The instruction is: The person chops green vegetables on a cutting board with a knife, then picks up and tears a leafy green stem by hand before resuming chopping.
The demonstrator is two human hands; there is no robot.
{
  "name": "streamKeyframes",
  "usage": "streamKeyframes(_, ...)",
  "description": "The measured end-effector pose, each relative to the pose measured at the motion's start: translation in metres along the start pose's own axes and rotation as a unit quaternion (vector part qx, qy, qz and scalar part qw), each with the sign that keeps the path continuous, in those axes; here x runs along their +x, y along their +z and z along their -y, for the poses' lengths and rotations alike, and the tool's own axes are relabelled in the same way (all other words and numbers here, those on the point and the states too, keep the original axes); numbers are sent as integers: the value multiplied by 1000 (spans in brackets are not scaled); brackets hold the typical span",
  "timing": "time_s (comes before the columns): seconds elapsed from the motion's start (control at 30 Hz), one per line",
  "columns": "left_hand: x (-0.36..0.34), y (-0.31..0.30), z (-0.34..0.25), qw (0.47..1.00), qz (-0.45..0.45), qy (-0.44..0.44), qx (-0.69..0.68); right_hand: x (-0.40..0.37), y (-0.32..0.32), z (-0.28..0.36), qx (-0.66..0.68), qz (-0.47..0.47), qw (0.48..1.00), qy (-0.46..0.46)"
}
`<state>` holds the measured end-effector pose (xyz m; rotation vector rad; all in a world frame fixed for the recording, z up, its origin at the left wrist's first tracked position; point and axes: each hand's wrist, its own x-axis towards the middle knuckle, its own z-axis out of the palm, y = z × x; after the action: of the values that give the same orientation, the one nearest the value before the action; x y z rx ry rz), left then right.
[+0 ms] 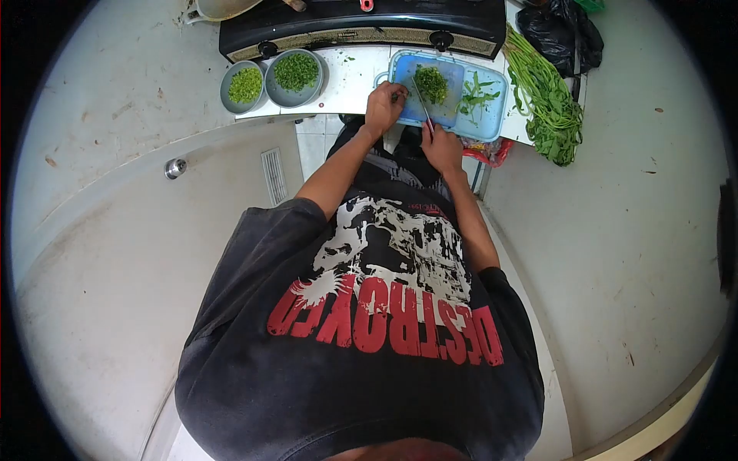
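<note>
My right hand (442, 149) is closed around the handle of a knife (423, 104). The blade points away from me across a blue cutting board (451, 61), along the left side of a heap of chopped green leaves (432, 84). Over the board's left edge, my left hand (386, 106) has its fingers curled together near the blade; what they hold, if anything, is too small to make out. Loose leaves and stems (478, 97) lie in the light blue tray (501, 104) to the right of the chopped heap.
Two grey bowls stand on the left: one with pale green chopped pieces (245, 85), another with darker chopped greens (296, 71). A black stove (361, 29) runs behind them. Right of the board lie a bunch of leafy greens (553, 115) and a black plastic bag (565, 34).
</note>
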<state>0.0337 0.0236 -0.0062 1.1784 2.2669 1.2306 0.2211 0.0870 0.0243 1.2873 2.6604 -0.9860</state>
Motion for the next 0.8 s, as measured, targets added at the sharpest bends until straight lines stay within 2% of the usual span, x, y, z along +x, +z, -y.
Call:
streamKeyframes(0.07,1,-4,-7,1000,15,-21,0,2,2,3,-5,8,1000,-9)
streamKeyframes(0.47,4,1,4,1000,8,-15,14,18,17,25,-23,-11,1000,-6)
streamKeyframes(0.57,4,0,-4,996,9,-88,5,11,20,15,-21,-18,999,-17)
streamKeyframes(0.8,0,4,1,999,-5,-29,25,1,14,10,-24,-20,999,17)
